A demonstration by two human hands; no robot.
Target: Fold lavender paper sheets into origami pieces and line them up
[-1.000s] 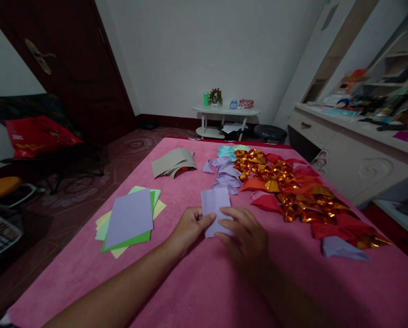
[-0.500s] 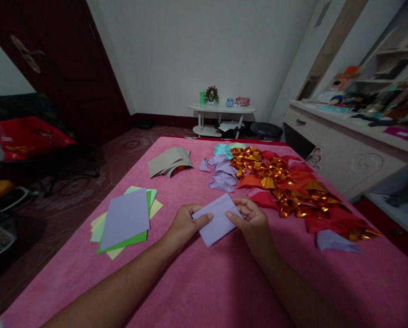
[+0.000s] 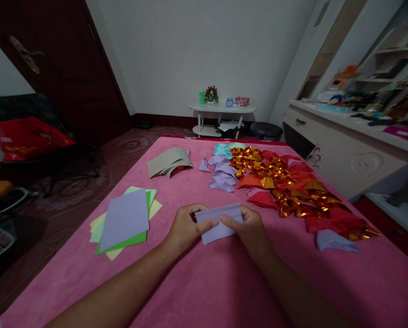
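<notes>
A folded lilac sheet of paper (image 3: pixel 219 223) lies low over the pink tablecloth (image 3: pixel 204 282) in front of me. My left hand (image 3: pixel 186 228) pinches its left end, thumb on top. My right hand (image 3: pixel 250 230) pinches its right end the same way. Both hands are closed on the paper. To my left lies a stack of flat sheets (image 3: pixel 123 222), lilac on top of green and yellow ones.
Folded lilac pieces (image 3: pixel 220 175), turquoise pieces (image 3: pixel 224 149) and a long heap of red and gold foil pieces (image 3: pixel 292 191) cover the table's right side. One lilac piece (image 3: pixel 335 240) lies apart. Grey sheets (image 3: pixel 169 162) lie at the back. A white cabinet (image 3: pixel 347 155) stands right.
The lilac sheet lay flat under my hands a second ago. Both hands then lifted and turned it; now it is folded into a narrower strip held at both ends.
</notes>
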